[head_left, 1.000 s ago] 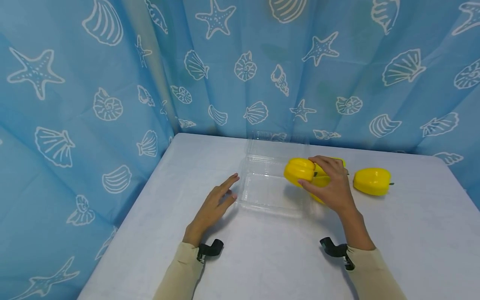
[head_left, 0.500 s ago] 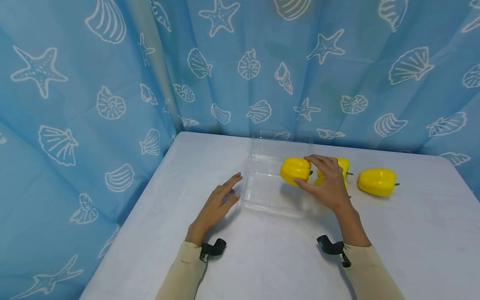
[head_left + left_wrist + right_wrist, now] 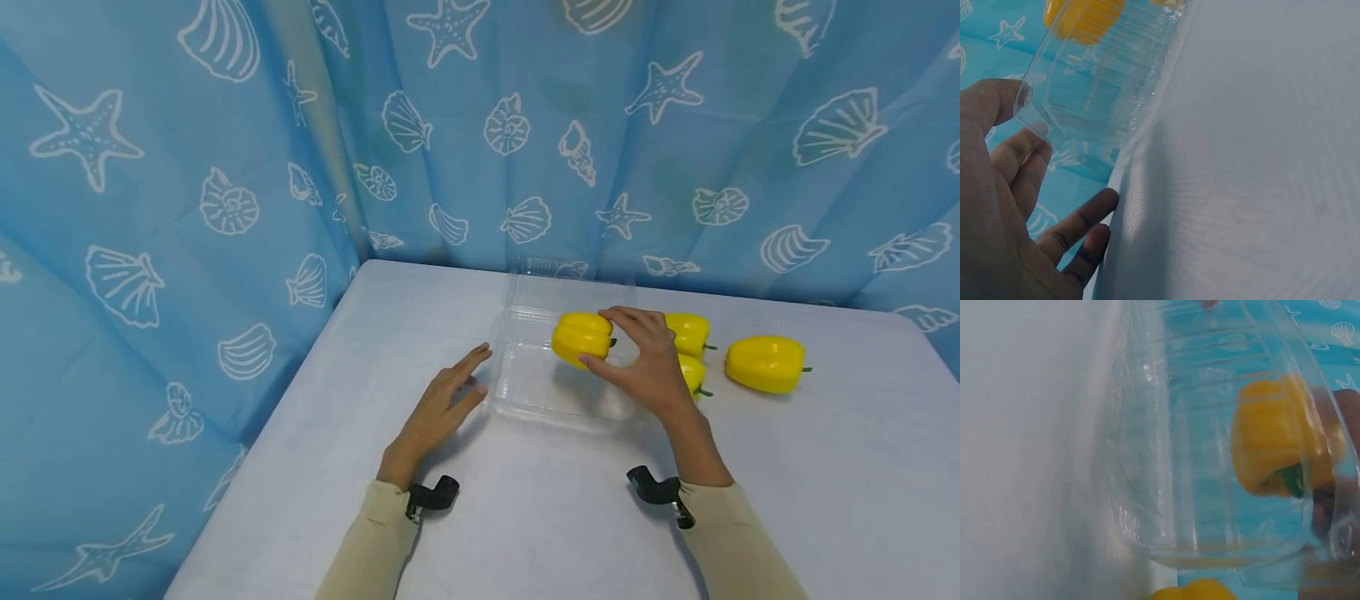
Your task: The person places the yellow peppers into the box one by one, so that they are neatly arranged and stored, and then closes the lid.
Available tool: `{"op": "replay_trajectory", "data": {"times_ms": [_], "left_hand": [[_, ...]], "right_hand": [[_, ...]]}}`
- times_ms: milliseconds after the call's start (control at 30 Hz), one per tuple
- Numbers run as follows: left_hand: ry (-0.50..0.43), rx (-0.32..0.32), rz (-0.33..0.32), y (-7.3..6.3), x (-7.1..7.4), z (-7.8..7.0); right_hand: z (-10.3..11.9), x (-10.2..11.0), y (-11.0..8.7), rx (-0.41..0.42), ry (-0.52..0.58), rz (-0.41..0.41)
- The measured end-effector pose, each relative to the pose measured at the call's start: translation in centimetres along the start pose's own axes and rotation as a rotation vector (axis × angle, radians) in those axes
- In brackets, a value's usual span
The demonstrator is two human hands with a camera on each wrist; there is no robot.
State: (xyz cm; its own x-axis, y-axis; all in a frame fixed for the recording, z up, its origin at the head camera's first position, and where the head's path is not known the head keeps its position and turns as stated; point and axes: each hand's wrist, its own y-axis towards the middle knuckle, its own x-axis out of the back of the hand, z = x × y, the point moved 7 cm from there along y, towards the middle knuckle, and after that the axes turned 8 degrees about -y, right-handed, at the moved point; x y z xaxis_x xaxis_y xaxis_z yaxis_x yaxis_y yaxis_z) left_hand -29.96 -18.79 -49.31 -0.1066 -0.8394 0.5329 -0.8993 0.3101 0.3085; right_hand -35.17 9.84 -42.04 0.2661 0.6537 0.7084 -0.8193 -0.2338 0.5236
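Note:
My right hand (image 3: 647, 367) pinches a yellow bell pepper (image 3: 580, 337) between thumb and fingers. It holds the pepper over a clear plastic clamshell box (image 3: 517, 414), whose lid (image 3: 566, 293) stands raised at the back. Through the clear wall (image 3: 1166, 506) in the right wrist view, the pepper (image 3: 1266, 434) shows with its green stem. My left hand (image 3: 435, 412) lies at the box's left side with fingers spread and fairly straight. In the left wrist view, thumb and fingertips of the left hand (image 3: 1029, 187) are right at the box's rim (image 3: 1025, 94).
Right of the box lie three more yellow peppers: one at the back (image 3: 687, 333), one partly behind my right hand (image 3: 692, 375), and one farther right (image 3: 765, 364). A white cloth covers the table (image 3: 525, 517). A blue seashell curtain (image 3: 465, 167) hangs behind and at left.
My right hand has carried the pepper a little leftward over the box, uncovering more of the peppers behind it. The left hand keeps its place by the box. The head view has shifted slightly.

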Motion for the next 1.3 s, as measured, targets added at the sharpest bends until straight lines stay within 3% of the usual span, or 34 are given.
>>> {"op": "replay_trajectory", "data": {"times_ms": [233, 1300], "left_hand": [[0.012, 0.022, 0.012, 0.1, 0.0, 0.1], [0.018, 0.040, 0.016, -0.1, 0.0, 0.3]], "right_hand": [[0.3, -0.6, 0.3, 0.009, 0.017, 0.006], [1.9, -4.3, 1.5, 0.022, 0.009, 0.184]]}}
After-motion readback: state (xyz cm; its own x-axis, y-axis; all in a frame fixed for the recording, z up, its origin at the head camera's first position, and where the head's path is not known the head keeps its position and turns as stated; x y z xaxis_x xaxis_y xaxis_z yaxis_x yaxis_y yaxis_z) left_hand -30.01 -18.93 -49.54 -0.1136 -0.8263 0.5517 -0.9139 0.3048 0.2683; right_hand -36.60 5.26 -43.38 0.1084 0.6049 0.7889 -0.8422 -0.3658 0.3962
